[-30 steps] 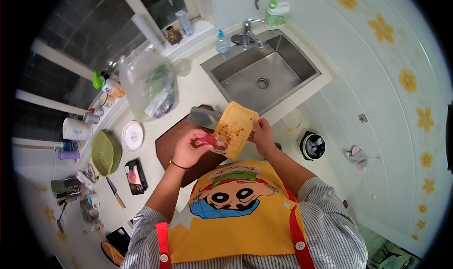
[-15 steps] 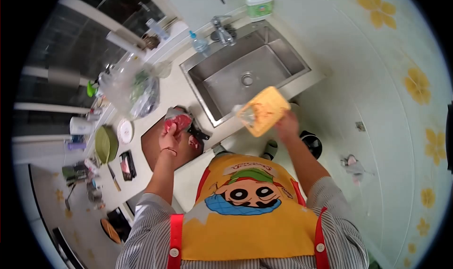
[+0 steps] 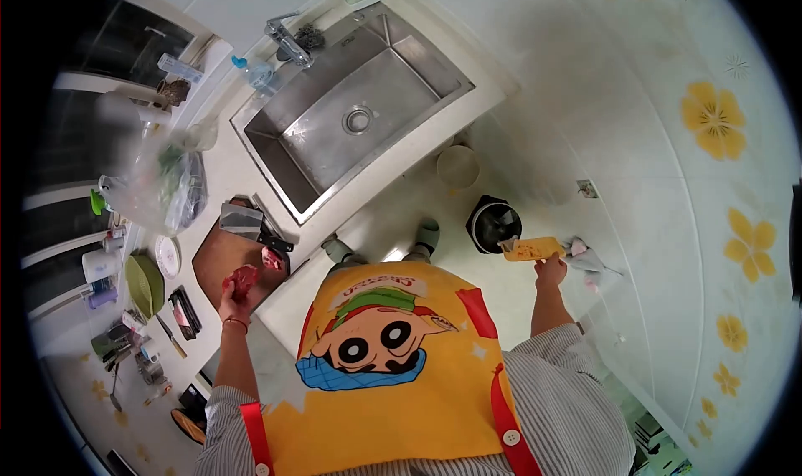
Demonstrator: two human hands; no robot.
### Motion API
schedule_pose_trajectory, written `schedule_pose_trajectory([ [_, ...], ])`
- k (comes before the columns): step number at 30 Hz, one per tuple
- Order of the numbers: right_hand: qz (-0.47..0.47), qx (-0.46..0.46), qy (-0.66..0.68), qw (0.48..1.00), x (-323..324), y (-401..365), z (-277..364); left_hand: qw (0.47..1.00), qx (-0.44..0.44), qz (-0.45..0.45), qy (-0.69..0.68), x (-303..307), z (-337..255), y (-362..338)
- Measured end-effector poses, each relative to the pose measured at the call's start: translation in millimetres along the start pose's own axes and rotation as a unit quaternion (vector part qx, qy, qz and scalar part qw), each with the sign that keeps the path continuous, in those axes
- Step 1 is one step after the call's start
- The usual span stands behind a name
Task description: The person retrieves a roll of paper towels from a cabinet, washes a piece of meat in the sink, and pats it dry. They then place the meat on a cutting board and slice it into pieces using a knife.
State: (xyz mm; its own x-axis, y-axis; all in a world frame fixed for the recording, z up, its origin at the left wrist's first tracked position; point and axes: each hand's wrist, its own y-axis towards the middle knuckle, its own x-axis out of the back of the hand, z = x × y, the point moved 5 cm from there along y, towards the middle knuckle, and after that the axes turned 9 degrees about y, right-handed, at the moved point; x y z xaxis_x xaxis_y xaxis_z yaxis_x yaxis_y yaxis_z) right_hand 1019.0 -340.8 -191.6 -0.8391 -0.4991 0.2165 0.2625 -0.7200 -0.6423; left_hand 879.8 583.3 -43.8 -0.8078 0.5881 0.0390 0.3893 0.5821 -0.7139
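My left hand [image 3: 233,296] holds a piece of raw red meat [image 3: 244,280] just above the brown cutting board [image 3: 219,262]. A second piece of meat [image 3: 271,259] and a cleaver [image 3: 245,220] lie on that board. Out to the right, my right hand [image 3: 550,270] grips an orange foam tray [image 3: 532,248] over the floor, next to a black waste bin [image 3: 493,222].
A steel sink [image 3: 355,100] with a tap [image 3: 286,38] fills the counter's upper part. A plastic bag of greens [image 3: 163,185], a green colander [image 3: 144,284], a plate [image 3: 168,255], a black meat tray [image 3: 185,311] and a knife [image 3: 173,336] lie at the left. A white bowl [image 3: 458,166] sits on the floor.
My right hand swung the orange tray away from the counter, right and down to beside the bin. The left hand carried the meat from the tray down to the cutting board.
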Motion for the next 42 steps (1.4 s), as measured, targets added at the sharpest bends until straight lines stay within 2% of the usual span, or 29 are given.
schedule_pose_trajectory([
  [1,0.027,-0.034,-0.013,0.999,-3.9,10.2,-7.3,0.999,0.011,-0.039,0.017,4.5,-3.2,-3.2],
  [2,0.052,-0.068,-0.026,0.996,-4.5,18.4,-16.0,0.999,0.012,-0.042,0.023,6.3,-7.6,-6.8],
  [4,0.035,-0.164,-0.078,0.983,-13.7,25.5,-32.6,0.999,-0.022,-0.028,0.040,6.1,-17.6,-10.6],
  [5,0.065,-0.176,-0.066,0.980,-16.0,38.4,-48.8,0.998,-0.026,-0.029,0.055,7.8,-22.5,-11.5],
  [8,0.127,-0.156,-0.051,0.978,-22.8,58.9,-74.7,0.997,-0.034,-0.030,0.069,2.3,-31.3,-24.6],
  [11,0.102,-0.193,-0.124,0.968,-18.8,43.2,-74.1,0.997,-0.026,-0.032,0.072,1.2,-26.8,-33.4],
  [16,0.081,-0.187,-0.178,0.963,10.6,37.7,-71.0,0.997,-0.009,-0.038,0.068,5.1,-4.2,-22.6],
  [20,0.059,-0.204,-0.195,0.958,50.8,20.4,-74.2,0.998,-0.006,-0.013,0.063,-29.6,2.6,-33.0],
  [23,0.050,-0.210,-0.218,0.952,82.2,5.8,-94.3,0.985,0.031,0.129,0.113,-124.4,-10.3,-77.4],
  [24,0.055,-0.211,-0.239,0.946,90.5,0.3,-104.6,0.982,0.035,0.138,0.121,-141.8,-2.3,-76.1],
  [26,0.042,-0.209,-0.231,0.949,103.0,-4.3,-127.8,0.951,0.060,0.260,0.155,-186.0,23.5,-70.9],
  [28,0.027,-0.203,-0.221,0.954,108.3,-3.7,-154.7,0.936,0.074,0.281,0.197,-221.7,54.7,-73.3],
  [30,0.047,-0.204,-0.218,0.953,101.9,4.0,-193.9,0.889,0.177,0.373,0.195,-256.5,99.7,-73.8],
  [32,0.071,-0.199,-0.223,0.952,97.8,17.8,-235.3,0.872,0.197,0.402,0.199,-270.5,148.7,-64.4],
  [34,0.065,-0.218,-0.243,0.943,95.0,41.4,-280.0,0.873,0.213,0.383,0.213,-271.3,194.9,-50.3],
  [36,0.065,-0.225,-0.260,0.937,93.4,79.8,-333.2,0.852,0.234,0.419,0.207,-279.6,239.3,-36.2],
  [39,0.063,-0.245,-0.228,0.940,92.0,167.5,-428.0,0.846,0.202,0.457,0.186,-296.9,310.0,-10.4],
  [42,0.084,-0.265,-0.193,0.941,83.4,241.8,-525.1,0.832,0.159,0.482,0.225,-311.9,380.6,28.5],
])
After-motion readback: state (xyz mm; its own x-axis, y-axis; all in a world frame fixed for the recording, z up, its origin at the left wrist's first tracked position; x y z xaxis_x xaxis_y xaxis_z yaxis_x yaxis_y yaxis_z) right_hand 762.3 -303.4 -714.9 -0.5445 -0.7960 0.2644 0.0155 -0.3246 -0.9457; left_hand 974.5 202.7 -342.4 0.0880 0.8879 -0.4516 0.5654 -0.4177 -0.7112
